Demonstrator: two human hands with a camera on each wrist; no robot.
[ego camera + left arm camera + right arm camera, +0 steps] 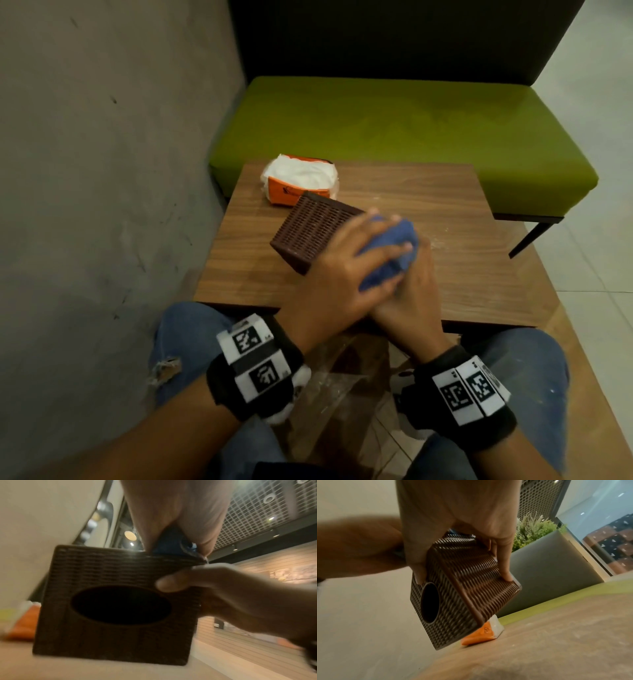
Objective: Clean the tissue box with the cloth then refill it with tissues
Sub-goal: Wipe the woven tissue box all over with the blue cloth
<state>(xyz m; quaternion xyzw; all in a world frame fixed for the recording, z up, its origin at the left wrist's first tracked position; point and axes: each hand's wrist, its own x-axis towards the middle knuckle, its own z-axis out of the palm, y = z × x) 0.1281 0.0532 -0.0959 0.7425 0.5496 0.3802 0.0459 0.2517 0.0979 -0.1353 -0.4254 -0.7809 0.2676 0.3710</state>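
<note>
the brown woven tissue box [317, 233] stands on the wooden table [428, 205], turned so its oval opening faces the person. the left hand [342, 274] presses a bunched blue cloth [394, 246] against the box's upper face, while the right hand [411, 294] grips the box, thumb on the opening face and fingers [504, 566] on the side. an opened orange pack of white tissues [301, 180] lies just behind the box.

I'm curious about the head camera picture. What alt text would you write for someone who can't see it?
Seen from above, a person's left hand presses a blue cloth against a brown woven tissue box, which the right hand steadies on a wooden table. An open orange pack of white tissues lies behind the box, before a green bench.
</note>
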